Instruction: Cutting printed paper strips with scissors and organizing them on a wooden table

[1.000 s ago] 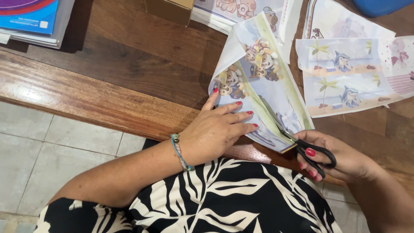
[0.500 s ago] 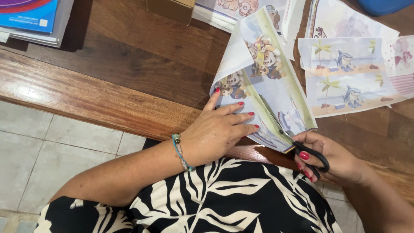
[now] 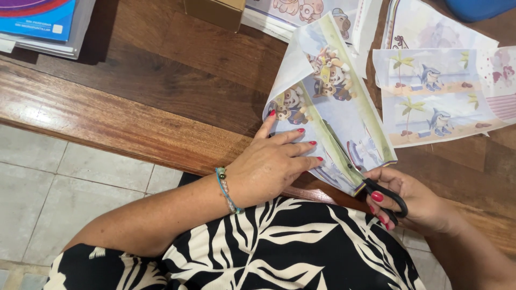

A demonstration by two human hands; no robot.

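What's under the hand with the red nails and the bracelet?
The left hand presses flat on the cartoon-printed paper sheet, which lies on the wooden table. The part of the picture beneath the palm is covered, so it cannot be seen.

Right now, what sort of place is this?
Probably a home or classroom craft table: a wooden table over a tiled floor, printed cartoon sheets spread out, stacked books, and scissors cutting a sheet.
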